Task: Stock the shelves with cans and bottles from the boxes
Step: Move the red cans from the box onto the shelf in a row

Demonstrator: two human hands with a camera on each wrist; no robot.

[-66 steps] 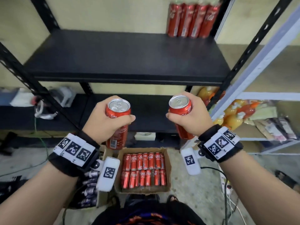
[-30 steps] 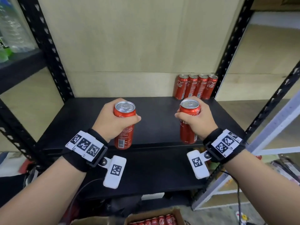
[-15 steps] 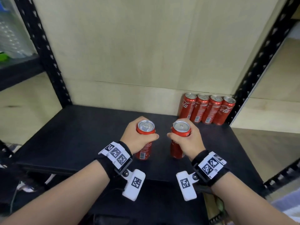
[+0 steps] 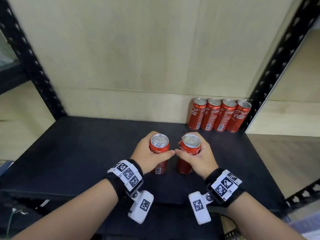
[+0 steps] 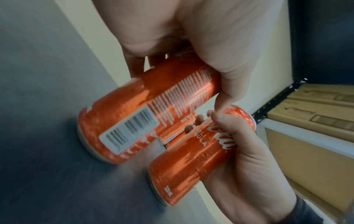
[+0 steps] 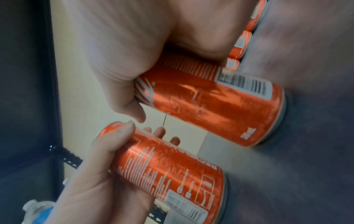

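Note:
Two slim red cola cans stand upright side by side over the middle of the black shelf (image 4: pixel 78 153). My left hand (image 4: pixel 149 156) grips the left can (image 4: pixel 159 144) around its upper half. My right hand (image 4: pixel 201 157) grips the right can (image 4: pixel 190 142) the same way, and the two thumbs nearly touch. In the wrist views the base of the left can (image 5: pixel 147 115) and of the right can (image 6: pixel 220 109) is at or just above the shelf surface. Several matching cans (image 4: pixel 220 116) stand in a row against the back wall at the shelf's right corner.
Black perforated uprights (image 4: pixel 277 66) frame the shelf on both sides. A pale wall panel (image 4: pixel 138 58) closes the back. The right wrist view shows a plastic water bottle (image 6: pixel 36 210) on a neighbouring shelf to the left. Cardboard boxes (image 5: pixel 316 106) sit beyond the right upright.
Both hands carried their cans up from above the floor box to the shelf, then forward over it and down. The cans have come closer together.

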